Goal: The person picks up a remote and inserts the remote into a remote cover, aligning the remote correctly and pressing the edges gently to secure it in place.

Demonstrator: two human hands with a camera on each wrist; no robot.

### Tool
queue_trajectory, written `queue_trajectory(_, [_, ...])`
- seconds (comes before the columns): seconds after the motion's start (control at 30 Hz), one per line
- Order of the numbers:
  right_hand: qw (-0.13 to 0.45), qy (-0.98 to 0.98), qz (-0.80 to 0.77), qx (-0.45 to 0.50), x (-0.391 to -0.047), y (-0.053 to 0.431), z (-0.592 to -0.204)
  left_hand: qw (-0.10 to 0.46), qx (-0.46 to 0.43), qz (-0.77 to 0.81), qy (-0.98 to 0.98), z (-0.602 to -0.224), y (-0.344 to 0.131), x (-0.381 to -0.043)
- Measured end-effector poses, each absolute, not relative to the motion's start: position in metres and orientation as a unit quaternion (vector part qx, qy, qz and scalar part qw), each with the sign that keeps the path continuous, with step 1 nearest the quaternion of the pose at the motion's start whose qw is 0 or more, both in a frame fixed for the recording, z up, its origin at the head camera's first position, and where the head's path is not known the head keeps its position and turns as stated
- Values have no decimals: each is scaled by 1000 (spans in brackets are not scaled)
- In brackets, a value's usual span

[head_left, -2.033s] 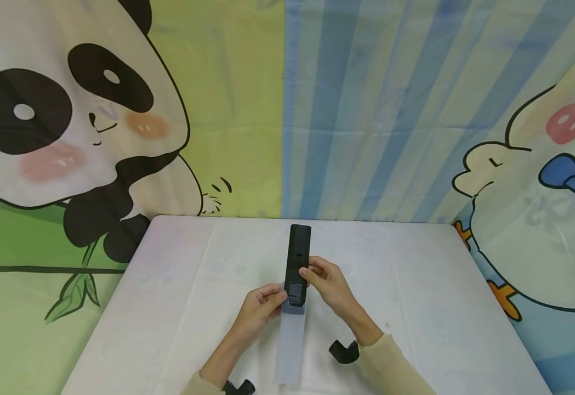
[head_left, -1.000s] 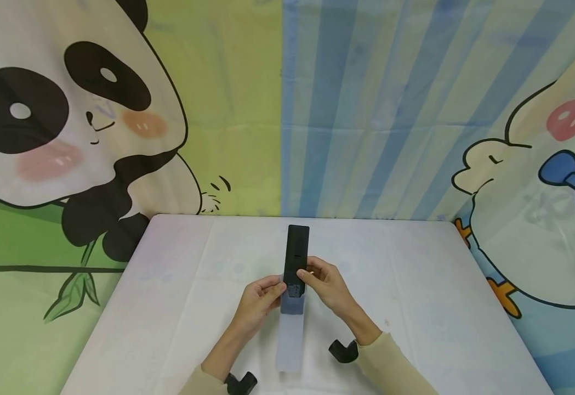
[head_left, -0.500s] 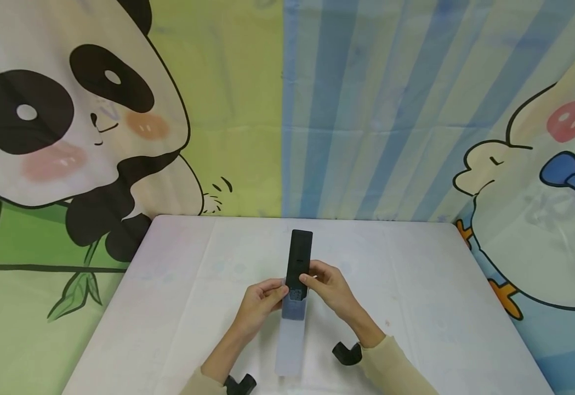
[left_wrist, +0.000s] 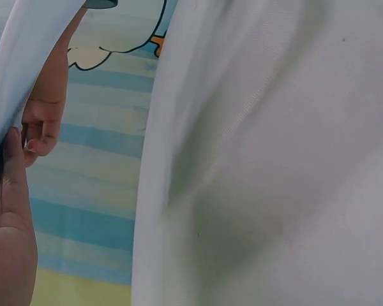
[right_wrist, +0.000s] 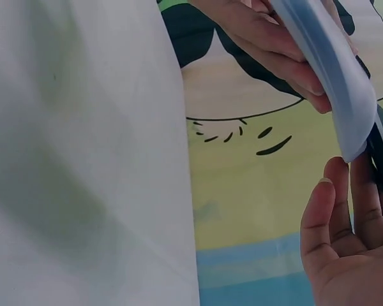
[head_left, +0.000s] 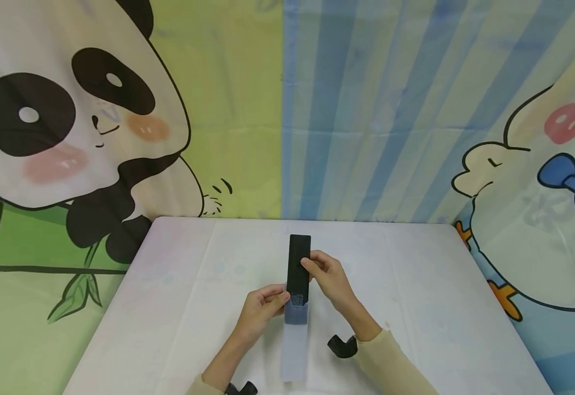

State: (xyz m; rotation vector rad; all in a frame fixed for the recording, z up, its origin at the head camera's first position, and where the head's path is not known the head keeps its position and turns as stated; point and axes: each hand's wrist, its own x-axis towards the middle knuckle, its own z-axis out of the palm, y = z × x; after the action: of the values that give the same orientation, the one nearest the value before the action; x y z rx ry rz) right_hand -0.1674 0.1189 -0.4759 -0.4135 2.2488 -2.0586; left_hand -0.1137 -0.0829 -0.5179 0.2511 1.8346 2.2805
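Note:
A black remote control [head_left: 298, 263], its back with a printed label facing the head camera, stands up with its lower end in the top of a long translucent plastic sleeve [head_left: 294, 351]. My left hand [head_left: 262, 310] pinches the sleeve's upper left edge between thumb and fingers, beside the label. On the other side my right hand [head_left: 329, 277] grips the remote at mid-length, thumb across its back. In the left wrist view the pale sleeve [left_wrist: 19, 57] hangs past the left fingers. The right wrist view shows the sleeve's rounded end [right_wrist: 354, 115] close to the right fingertips.
A white cloth-covered table [head_left: 193, 329] lies beneath the hands. Black wrist mounts [head_left: 342, 346] sit at both cuffs. Behind the table's far edge hangs a printed curtain [head_left: 366, 109] with a panda and blue stripes.
The remote has come slightly lower and looks shorter, tilted more end-on. My right thumb has shifted up along its back. The left hand keeps its pinch on the sleeve.

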Motion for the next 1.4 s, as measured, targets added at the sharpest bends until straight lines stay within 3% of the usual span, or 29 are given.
queue_trajectory(0.53, [63, 751, -611, -241, -155, 124, -436, 91, 98, 755, 641, -513, -82, -117])
queue_trajectory(1.4, [72, 760, -611, -209, -151, 125, -444, 60, 80, 755, 647, -502, -80, -126])
